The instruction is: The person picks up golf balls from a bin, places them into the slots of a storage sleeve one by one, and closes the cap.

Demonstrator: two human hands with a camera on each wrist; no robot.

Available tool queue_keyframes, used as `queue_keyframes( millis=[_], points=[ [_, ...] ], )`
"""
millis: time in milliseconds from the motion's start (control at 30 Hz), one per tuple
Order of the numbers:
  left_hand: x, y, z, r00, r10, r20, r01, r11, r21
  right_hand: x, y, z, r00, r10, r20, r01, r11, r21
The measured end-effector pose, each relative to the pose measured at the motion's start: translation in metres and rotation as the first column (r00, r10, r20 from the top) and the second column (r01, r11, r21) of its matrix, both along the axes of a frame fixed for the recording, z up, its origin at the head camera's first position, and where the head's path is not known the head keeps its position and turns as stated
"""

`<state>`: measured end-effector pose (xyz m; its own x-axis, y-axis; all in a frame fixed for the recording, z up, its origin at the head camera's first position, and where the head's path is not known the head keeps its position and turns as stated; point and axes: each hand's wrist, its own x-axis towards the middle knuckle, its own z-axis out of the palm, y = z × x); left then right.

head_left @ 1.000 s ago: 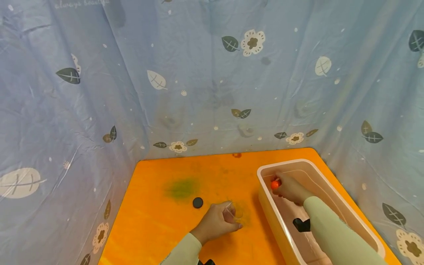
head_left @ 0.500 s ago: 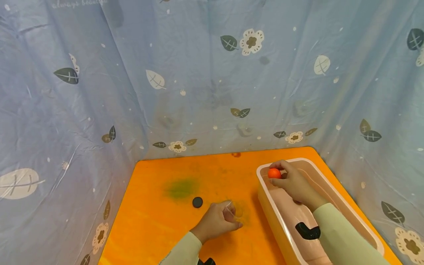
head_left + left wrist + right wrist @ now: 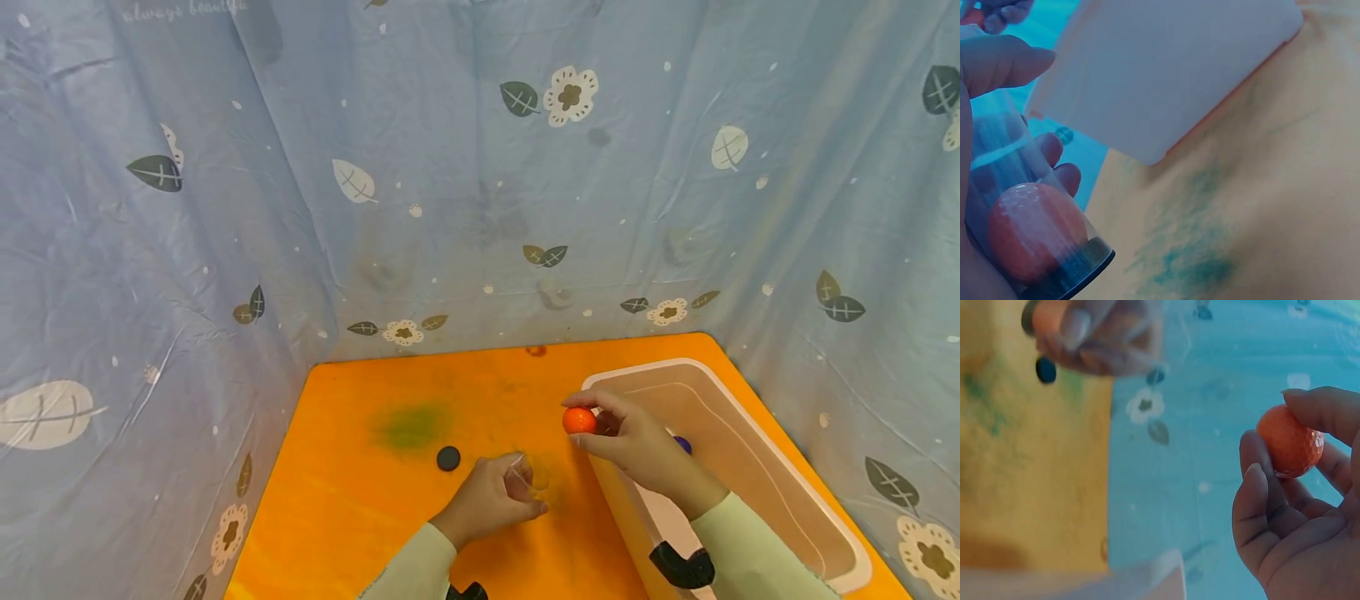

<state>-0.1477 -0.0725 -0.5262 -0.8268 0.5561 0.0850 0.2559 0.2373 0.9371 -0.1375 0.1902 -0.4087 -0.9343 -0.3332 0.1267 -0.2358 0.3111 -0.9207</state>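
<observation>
My left hand [image 3: 491,500] grips a clear tube [image 3: 1000,140] with a dark base, its fingers curled round the wall. Inside the tube, an orange ball [image 3: 1035,231] sits at the bottom. My right hand [image 3: 648,446] pinches an orange golf ball [image 3: 580,421] between thumb and fingers, over the near-left rim of a pink tub [image 3: 750,467]. The dimples of that ball show in the right wrist view. Seen from the head, the tube is almost see-through and its ball is hidden behind my left hand.
A round black cap [image 3: 448,458] lies on the orange table [image 3: 352,500], left of my left hand. Inside the tub a blue ball [image 3: 682,444] shows partly behind my right hand. A patterned blue curtain [image 3: 450,208] stands round the table's back and sides.
My right hand has lifted the orange golf ball out of the tub and moved it left over the rim. The blue ball has come into view. My left hand has stayed in place.
</observation>
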Motion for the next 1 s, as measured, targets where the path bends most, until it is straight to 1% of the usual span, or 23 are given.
queue_keyframes(
  millis=[133,267,400,467,600,700,833,1000],
  points=[
    [0.000,0.001,0.001,1.000,-0.009,-0.001,0.009,1.000,0.020,0.008,-0.010,-0.004,0.999,0.044,0.006,-0.045,0.998,0.033],
    [0.002,0.001,0.004,1.000,-0.009,-0.006,0.009,0.999,0.032,0.011,-0.019,-0.010,0.996,0.093,0.010,-0.093,0.995,0.021],
    [0.002,0.002,0.004,1.000,-0.008,-0.015,0.009,0.999,0.045,0.014,-0.025,-0.017,0.991,0.124,0.042,-0.125,0.992,0.005],
    [0.002,0.002,0.004,1.000,-0.018,-0.018,0.019,0.998,0.055,0.015,-0.028,-0.020,0.989,0.141,0.055,-0.141,0.990,0.006],
    [0.002,0.002,0.002,0.998,-0.022,-0.051,0.025,0.998,0.059,0.018,-0.032,-0.025,0.984,0.166,0.062,-0.167,0.986,0.013],
    [0.001,0.002,0.001,0.997,-0.020,-0.070,0.024,0.998,0.057,0.019,-0.034,-0.026,0.983,0.174,0.057,-0.175,0.984,0.012],
    [0.001,0.002,-0.001,0.997,-0.024,-0.071,0.027,0.998,0.054,0.019,-0.036,-0.027,0.983,0.176,0.057,-0.178,0.984,0.030],
    [0.002,0.001,-0.001,0.997,-0.019,-0.072,0.020,1.000,0.012,0.018,-0.036,-0.027,0.983,0.175,0.061,-0.178,0.982,0.055]
  ],
)
